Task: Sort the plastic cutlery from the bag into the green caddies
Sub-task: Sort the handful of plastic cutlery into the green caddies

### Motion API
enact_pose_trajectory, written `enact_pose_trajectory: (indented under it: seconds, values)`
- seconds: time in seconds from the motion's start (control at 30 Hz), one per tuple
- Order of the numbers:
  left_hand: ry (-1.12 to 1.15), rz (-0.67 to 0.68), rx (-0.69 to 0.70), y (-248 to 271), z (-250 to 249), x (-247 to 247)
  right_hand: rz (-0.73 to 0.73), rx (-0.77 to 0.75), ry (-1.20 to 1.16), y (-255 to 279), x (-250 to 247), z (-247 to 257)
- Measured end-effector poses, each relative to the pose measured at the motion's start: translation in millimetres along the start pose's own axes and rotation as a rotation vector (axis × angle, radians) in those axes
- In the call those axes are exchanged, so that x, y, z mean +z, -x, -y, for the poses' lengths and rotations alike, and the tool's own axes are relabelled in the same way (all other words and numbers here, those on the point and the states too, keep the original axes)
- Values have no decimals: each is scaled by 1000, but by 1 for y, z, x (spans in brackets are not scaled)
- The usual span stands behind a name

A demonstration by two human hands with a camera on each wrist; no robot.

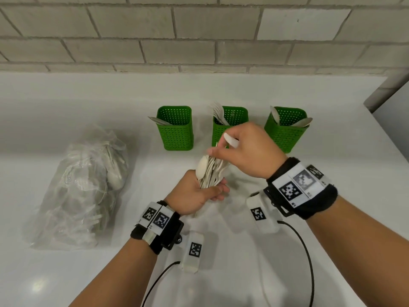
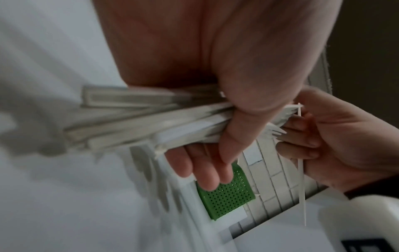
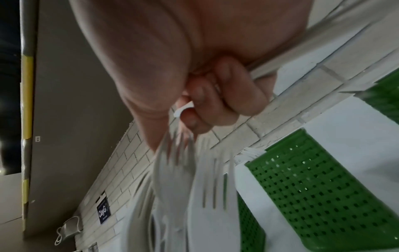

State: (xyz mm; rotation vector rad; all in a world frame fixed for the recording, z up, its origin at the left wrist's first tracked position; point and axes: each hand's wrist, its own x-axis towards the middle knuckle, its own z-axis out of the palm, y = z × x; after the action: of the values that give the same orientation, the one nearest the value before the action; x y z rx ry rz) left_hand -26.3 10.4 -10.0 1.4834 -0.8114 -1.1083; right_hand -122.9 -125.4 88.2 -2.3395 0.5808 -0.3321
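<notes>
Three green perforated caddies stand in a row: the left caddy (image 1: 176, 129) holds knives, the middle caddy (image 1: 232, 120) forks, the right caddy (image 1: 285, 131) spoons. My left hand (image 1: 213, 189) grips a mixed bundle of white plastic cutlery (image 1: 211, 170) upright above the counter; its handles (image 2: 151, 119) fan out under the palm. My right hand (image 1: 218, 150) is just above the bundle. Its curled fingers hold a white knife (image 1: 231, 140), while thumb and forefinger pinch a fork's tines at the top of the bundle. The clear bag (image 1: 81, 187) of cutlery lies at the left.
The white counter (image 1: 309, 273) ends at a grey brick wall (image 1: 199, 41) behind the caddies. Its right edge (image 1: 389, 138) runs past the right caddy. Black cables (image 1: 309, 258) trail from both wrist bands across the near counter.
</notes>
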Motion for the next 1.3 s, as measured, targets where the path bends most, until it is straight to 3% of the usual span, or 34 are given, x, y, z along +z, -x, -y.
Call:
enact_pose_trajectory:
  seconds: [0.1,0.23,0.37,0.47,0.63,0.7,0.8,0.87,1.0,1.2,1.3]
  values:
    - [-36,-54,22,0,2,-2,-49,67,-81,-5,2,-3]
    - [-21,-23,15,3,1,-5,-306,55,-213,-8,-8,-3]
    - [169,89,0,12,1,-4,-547,67,-640,-16,-32,-1]
    - [312,154,5,14,0,-4,-595,145,-980,-13,-42,1]
    - [362,257,36,14,-4,-5,-677,280,-1063,-12,-38,-14]
    - [348,256,44,14,-4,-5,-569,288,-962,-7,-32,-14]
    - [342,248,44,13,-4,-7,-73,140,-599,13,-21,-2]
    - [329,253,48,12,-5,-10,125,52,-487,21,-14,6]
    - [263,256,67,12,-5,-11,123,19,-349,17,-14,1]
    - [226,248,71,16,-2,-8,239,-33,-14,14,-22,1]
    - [233,241,89,16,2,-11,85,-69,34,11,-32,-4]
